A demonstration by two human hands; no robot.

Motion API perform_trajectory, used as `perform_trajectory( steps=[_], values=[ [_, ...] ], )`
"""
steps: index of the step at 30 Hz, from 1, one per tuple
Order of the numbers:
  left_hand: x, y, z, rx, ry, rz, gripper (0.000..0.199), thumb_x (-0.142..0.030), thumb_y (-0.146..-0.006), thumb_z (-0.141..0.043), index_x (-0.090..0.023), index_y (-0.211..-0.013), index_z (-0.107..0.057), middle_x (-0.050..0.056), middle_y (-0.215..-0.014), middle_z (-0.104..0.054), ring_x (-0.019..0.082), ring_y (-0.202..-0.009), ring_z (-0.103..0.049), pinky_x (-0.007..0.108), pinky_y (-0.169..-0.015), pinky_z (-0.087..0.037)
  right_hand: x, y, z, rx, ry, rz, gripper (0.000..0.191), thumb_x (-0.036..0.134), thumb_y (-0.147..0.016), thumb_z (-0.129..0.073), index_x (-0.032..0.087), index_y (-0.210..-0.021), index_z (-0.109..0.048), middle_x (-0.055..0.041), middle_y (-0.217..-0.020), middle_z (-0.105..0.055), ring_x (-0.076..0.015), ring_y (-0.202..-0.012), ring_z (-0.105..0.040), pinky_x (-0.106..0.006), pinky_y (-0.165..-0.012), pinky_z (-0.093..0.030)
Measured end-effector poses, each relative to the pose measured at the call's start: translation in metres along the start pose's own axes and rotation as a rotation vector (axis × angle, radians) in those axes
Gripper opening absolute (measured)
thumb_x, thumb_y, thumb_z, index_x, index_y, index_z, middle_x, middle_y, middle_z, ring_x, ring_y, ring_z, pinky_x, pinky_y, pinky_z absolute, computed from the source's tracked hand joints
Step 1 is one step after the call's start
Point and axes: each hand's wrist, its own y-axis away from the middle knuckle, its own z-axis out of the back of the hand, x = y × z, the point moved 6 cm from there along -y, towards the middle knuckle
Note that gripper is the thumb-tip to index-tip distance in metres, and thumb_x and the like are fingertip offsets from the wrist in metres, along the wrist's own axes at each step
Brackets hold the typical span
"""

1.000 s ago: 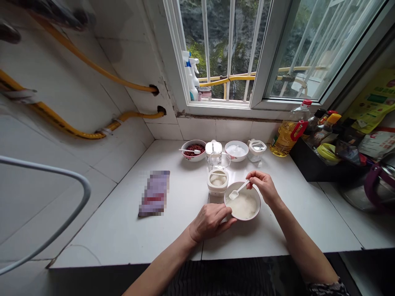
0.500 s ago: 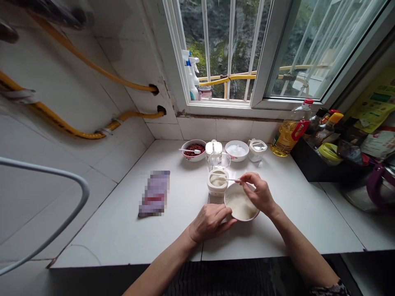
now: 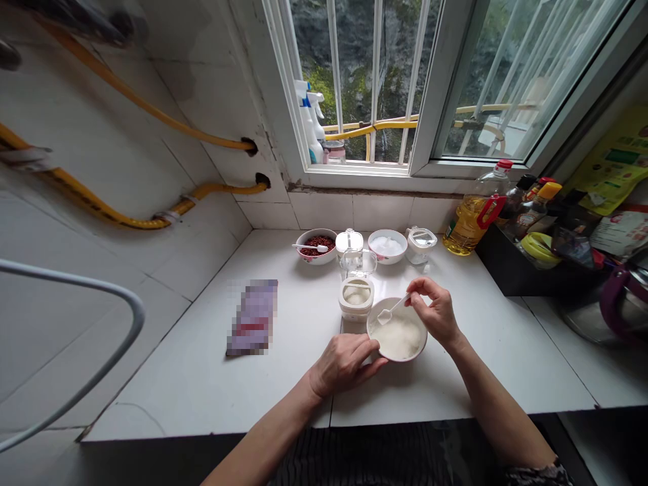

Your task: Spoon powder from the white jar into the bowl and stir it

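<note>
My left hand (image 3: 349, 364) grips the near left rim of a white bowl (image 3: 423, 345), thumb on top and fingers below. Pale, off-white grains or powder (image 3: 399, 337) fill the bottom of that bowl. Pinched in my right hand (image 3: 434, 312) is a small white spoon (image 3: 385, 315), its scoop tilted down over the bowl's far left part. Just behind the bowl stands a white seasoning jar (image 3: 357, 309), its clear lid (image 3: 358, 262) raised, with similar pale contents inside.
At the back are a bowl of dark red pieces (image 3: 316, 246) with a white spoon, a bowl of white stuff (image 3: 387, 246) and two lidded jars, one clear (image 3: 421, 244). An oil bottle (image 3: 470, 219) and a black box (image 3: 499, 270) stand right. A blurred purple packet (image 3: 253, 317) lies left.
My right hand has drawn the spoon right, from over the seasoning jar to above the bowl, and tipped its scoop downward. My left hand keeps its hold on the bowl.
</note>
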Motion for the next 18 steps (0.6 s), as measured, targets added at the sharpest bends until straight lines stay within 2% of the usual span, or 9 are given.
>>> perform_trajectory(
  steps=[3, 5, 7, 9, 14, 18],
  values=[
    [-0.001, 0.0, 0.0, 0.001, -0.006, -0.004, 0.014, -0.028, -0.096, -0.05, -0.018, -0.087, -0.051, -0.003, -0.06, -0.056, 0.011, -0.048, -0.051, 0.025, -0.046, -0.034, 0.003, 0.001, -0.014, 0.148, 0.166, 0.103, 0.013, 0.012, -0.074, -0.05, 0.022, -0.071, -0.058, -0.0009, -0.066, -0.064, -0.018, -0.069, -0.059, -0.035, -0.078, -0.048],
    [-0.001, 0.0, 0.0, 0.001, -0.006, -0.006, 0.013, -0.027, -0.096, -0.051, -0.018, -0.087, -0.051, -0.003, -0.059, -0.055, 0.011, -0.048, -0.051, 0.025, -0.046, -0.034, 0.004, 0.002, -0.022, 0.229, 0.191, 0.134, 0.016, 0.01, -0.072, -0.049, 0.023, -0.068, -0.058, -0.0003, -0.064, -0.064, -0.0182, -0.069, -0.058, -0.036, -0.081, -0.047],
    [-0.001, 0.0, 0.0, 0.002, -0.004, -0.004, 0.012, -0.027, -0.095, -0.051, -0.018, -0.088, -0.052, -0.003, -0.06, -0.055, 0.011, -0.048, -0.051, 0.025, -0.046, -0.034, 0.004, 0.003, -0.024, 0.253, 0.167, 0.116, 0.016, 0.01, -0.072, -0.048, 0.023, -0.067, -0.057, 0.0001, -0.063, -0.064, -0.0183, -0.07, -0.057, -0.035, -0.081, -0.047],
    [0.0, -0.001, 0.0, 0.0, -0.002, -0.006, 0.012, -0.027, -0.096, -0.051, -0.018, -0.088, -0.052, -0.003, -0.06, -0.055, 0.011, -0.048, -0.051, 0.025, -0.047, -0.034, 0.002, 0.002, -0.021, 0.233, 0.115, 0.051, 0.015, 0.012, -0.072, -0.047, 0.022, -0.068, -0.057, 0.0003, -0.062, -0.064, -0.0177, -0.069, -0.058, -0.033, -0.077, -0.047],
    [-0.001, -0.001, 0.001, -0.009, 0.002, -0.012, 0.013, -0.028, -0.097, -0.049, -0.018, -0.089, -0.051, -0.003, -0.06, -0.056, 0.011, -0.048, -0.051, 0.025, -0.047, -0.034, -0.015, -0.003, -0.012, 0.173, -0.158, -0.219, 0.009, 0.02, -0.07, -0.048, 0.02, -0.07, -0.057, 0.0025, -0.058, -0.059, -0.0142, -0.055, -0.059, -0.027, -0.06, -0.047],
    [0.0, 0.0, 0.0, -0.001, -0.009, -0.006, 0.013, -0.028, -0.097, -0.049, -0.018, -0.089, -0.052, -0.003, -0.061, -0.056, 0.01, -0.049, -0.051, 0.024, -0.047, -0.034, -0.025, -0.006, -0.01, 0.134, -0.295, -0.306, 0.007, 0.022, -0.066, -0.051, 0.019, -0.068, -0.057, 0.0031, -0.057, -0.057, -0.0132, -0.051, -0.058, -0.026, -0.054, -0.047]
  ],
)
